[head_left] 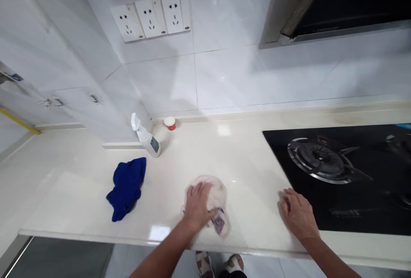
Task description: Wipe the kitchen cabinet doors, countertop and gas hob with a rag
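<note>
My left hand [198, 207] presses down on a pale pinkish-white cloth [216, 192] on the countertop, its fingers bent over the material. A dark patterned patch shows at the cloth's lower right corner, and the edges look a little blurred. Beside the left edge of the gas stove, my right hand [298, 214] rests on the counter with its fingers curled in. Nothing shows in it. A crumpled dark blue cloth [126, 187] lies to the left of my left hand, apart from it.
A white spray bottle [148, 137] stands near the wall corner, beside a small red and white paper cup [170, 123]. The black gas stove [346, 209] takes up the right side of the countertop [244, 154]. Wall sockets [150, 17] and a range hood [337, 30] are above.
</note>
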A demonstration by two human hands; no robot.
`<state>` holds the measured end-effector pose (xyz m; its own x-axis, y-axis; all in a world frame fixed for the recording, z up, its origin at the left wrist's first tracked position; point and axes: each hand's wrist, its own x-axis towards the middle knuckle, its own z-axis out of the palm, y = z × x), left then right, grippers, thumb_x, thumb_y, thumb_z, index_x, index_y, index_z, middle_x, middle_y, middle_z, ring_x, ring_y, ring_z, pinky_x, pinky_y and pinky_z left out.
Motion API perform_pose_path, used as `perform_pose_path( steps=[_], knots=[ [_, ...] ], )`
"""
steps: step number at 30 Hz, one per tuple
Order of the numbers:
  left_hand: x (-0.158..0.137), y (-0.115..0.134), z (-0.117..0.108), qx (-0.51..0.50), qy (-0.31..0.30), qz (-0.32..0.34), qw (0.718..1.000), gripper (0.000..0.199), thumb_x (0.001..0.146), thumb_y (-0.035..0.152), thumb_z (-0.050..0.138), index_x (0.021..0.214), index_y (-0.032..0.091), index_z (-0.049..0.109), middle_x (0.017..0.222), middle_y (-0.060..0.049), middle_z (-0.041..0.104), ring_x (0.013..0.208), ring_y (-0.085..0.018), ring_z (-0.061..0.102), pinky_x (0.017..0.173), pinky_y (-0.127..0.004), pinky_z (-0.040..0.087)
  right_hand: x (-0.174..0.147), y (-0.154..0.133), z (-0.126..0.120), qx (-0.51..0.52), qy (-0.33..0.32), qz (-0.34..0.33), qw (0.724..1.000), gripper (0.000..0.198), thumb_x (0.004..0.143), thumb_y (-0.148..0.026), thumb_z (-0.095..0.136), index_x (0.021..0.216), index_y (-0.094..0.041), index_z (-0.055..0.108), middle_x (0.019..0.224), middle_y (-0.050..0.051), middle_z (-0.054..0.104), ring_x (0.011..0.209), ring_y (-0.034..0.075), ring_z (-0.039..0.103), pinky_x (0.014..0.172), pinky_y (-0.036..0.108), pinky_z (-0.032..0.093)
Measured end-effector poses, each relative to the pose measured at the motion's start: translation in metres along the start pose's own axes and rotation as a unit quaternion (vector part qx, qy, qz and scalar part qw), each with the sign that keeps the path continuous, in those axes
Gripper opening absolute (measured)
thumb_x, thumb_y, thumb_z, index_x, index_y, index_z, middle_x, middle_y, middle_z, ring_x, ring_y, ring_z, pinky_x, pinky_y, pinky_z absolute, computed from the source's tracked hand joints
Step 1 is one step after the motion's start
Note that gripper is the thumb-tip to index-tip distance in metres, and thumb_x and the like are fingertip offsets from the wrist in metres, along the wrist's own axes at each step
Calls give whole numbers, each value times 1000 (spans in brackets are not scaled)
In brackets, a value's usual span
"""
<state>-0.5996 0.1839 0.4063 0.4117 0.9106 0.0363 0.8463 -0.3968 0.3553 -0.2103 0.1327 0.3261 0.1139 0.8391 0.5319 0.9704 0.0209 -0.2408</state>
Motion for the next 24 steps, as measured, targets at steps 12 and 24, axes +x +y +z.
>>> perform_pose_path(
  steps=[12, 24],
  knots=[
    [5, -122, -70, 69, 77, -152, 983, 70, 79, 34, 63, 144, 18, 45, 156, -11, 47, 150, -27, 35, 127, -46, 23, -5, 8, -3, 7, -18, 0, 1000, 23, 87, -34, 44, 95, -18, 59, 118, 16, 65, 118, 31, 58, 107, 49, 42],
    [-180, -90, -42, 139, 154, -14, 978, 61, 77, 27, 61, 136, 26, 46, 142, -11, 62, 144, -31, 45, 117, -54, 38, 8, -18, -16, -3, -17, 41, 999, 18, 87, -27, 47, 95, -17, 60, 119, 16, 64, 117, 30, 55, 105, 47, 41]
  ],
)
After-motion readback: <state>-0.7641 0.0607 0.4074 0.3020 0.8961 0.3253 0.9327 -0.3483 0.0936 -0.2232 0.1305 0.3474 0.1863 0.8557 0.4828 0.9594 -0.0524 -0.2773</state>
